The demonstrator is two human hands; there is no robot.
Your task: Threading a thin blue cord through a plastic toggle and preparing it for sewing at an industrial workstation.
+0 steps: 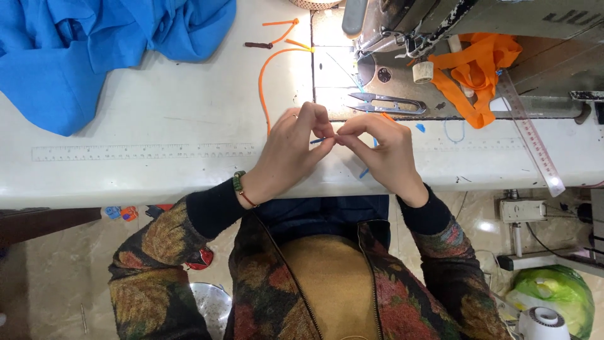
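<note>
Your left hand (pixel 290 151) and right hand (pixel 385 154) meet fingertip to fingertip over the front edge of the white sewing table (pixel 157 170), both pinched nearly shut on a thin blue strip of cloth (pixel 319 140). Only a short stretch of the strip shows between your fingers; the rest is hidden behind them, so its length cannot be told.

Take the strip as your landmark. Just beyond it lie the small metal thread snips (pixel 385 103), on the grey bed of the sewing machine (pixel 440 25), whose upper part is cut off by the frame. Beyond and right of the strip sits a crumpled orange fabric piece (pixel 481 72), partly under the machine arm. A clear plastic ruler (pixel 531 138) slants well to the right. A thin orange cord (pixel 267 79) curves beyond and slightly left. Far left and beyond lies a heap of bright blue cloth (pixel 94 44), running out of view. A printed measuring scale (pixel 141 152) runs left along the table.
</note>
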